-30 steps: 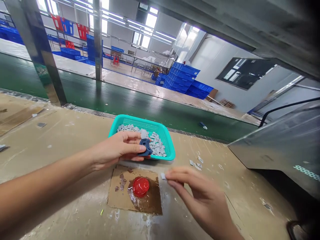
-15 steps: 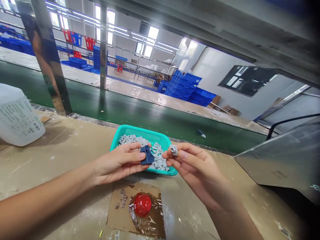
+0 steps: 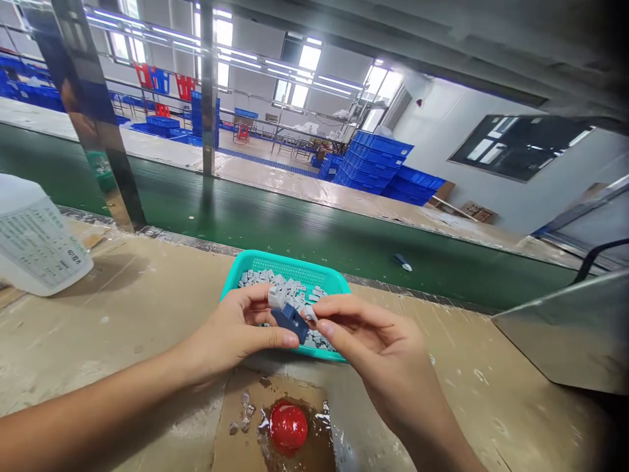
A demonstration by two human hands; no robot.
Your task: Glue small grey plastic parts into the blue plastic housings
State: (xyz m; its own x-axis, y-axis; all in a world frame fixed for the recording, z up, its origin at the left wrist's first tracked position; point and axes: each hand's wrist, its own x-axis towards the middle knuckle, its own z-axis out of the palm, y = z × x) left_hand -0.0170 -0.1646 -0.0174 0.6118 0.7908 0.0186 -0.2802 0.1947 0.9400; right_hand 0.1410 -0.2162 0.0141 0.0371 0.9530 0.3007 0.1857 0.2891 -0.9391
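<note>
My left hand [image 3: 246,328] grips a dark blue plastic part [image 3: 291,324] with a light grey piece [image 3: 278,298] at its upper end. Between the thumb and fingertips of my right hand [image 3: 376,341] is a small light grey plastic piece [image 3: 309,313], held against or very close to the right side of the blue part. Both hands are over the front of a turquoise basket [image 3: 339,280], which holds many loose grey plastic pieces [image 3: 260,277]. My fingers hide some of the basket's contents.
In front of the basket, a shiny red dome [image 3: 288,426] sits on a wet brown board [image 3: 230,452]. A white jug [image 3: 39,242] stands at left. Beyond the table runs a green conveyor belt [image 3: 255,223] carrying a small dark-and-white part [image 3: 401,262]. A metal panel [image 3: 565,328] rises at right.
My right hand has brought its grey piece left to the blue part. My left hand has turned the blue part, and a grey piece now shows at its upper end. The view has shifted slightly.
</note>
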